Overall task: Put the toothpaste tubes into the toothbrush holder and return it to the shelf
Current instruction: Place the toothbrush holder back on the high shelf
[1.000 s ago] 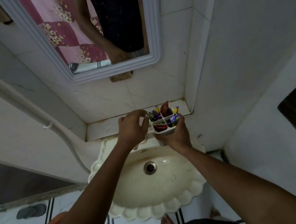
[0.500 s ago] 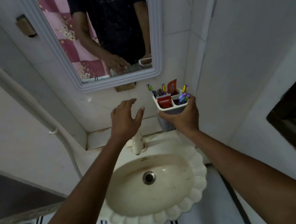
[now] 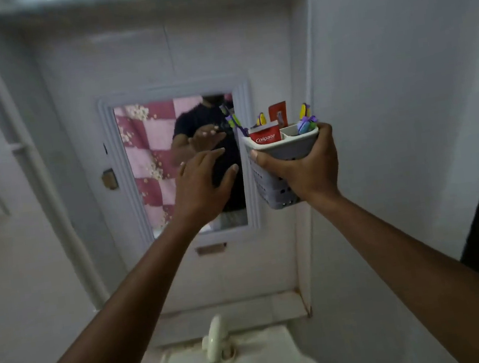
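In the head view, the right hand point(image 3: 306, 169) held the toothbrush holder point(image 3: 281, 163) at centre right of the frame, its grip closed around the grey perforated body, thumb on the near wall just under the rim. The holder stood nearly upright, raised in front of the right edge of the mirror point(image 3: 181, 161). The left hand point(image 3: 202, 186) hovered just left of it, fingers spread, holding nothing. A red toothpaste tube point(image 3: 265, 136) sat in the front compartment, a second red tube point(image 3: 278, 113) stood behind it, and toothbrushes point(image 3: 305, 122) filled the others.

The loading looked done; the carry to the shelf remained. Judging from this, the holder should be kept level so nothing tips out, with the free hand ready to steady its base.

The front tube read "Colgate"; the rear one's print was too blurred to read.
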The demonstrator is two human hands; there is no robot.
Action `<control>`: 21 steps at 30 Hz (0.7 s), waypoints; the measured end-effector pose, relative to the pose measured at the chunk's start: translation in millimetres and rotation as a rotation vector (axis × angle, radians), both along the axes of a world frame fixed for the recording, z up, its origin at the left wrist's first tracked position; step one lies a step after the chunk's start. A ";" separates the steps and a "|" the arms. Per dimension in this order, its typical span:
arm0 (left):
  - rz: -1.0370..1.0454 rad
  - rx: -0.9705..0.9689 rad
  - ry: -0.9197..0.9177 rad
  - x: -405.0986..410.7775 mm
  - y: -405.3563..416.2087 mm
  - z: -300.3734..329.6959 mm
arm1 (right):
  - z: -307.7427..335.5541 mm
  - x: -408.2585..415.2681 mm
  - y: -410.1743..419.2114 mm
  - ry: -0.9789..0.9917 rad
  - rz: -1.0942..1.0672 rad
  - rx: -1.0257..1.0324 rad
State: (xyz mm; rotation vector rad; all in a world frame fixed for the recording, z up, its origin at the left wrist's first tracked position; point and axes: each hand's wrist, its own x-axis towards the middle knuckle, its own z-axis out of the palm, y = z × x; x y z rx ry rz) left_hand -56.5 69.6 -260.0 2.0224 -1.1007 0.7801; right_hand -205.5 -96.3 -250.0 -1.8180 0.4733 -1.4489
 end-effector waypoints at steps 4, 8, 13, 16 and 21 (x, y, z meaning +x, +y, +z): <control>-0.042 -0.055 -0.137 -4.4 -9.8 81.8 | 83.7 -10.7 -8.7 -0.077 -0.018 -0.082; -0.054 -0.161 -0.214 -13.3 -17.2 151.2 | 157.4 -22.5 -9.1 -0.166 -0.058 -0.141; -0.069 -0.286 -0.321 -13.8 -23.8 208.5 | 223.5 -30.6 -5.8 -0.221 -0.079 -0.192; -0.019 -0.293 -0.388 -4.2 -25.9 236.0 | 256.3 -30.7 -2.9 -0.244 -0.074 -0.201; 0.079 -0.280 -0.392 22.1 -35.7 268.5 | 297.5 -24.1 2.0 -0.257 -0.096 -0.231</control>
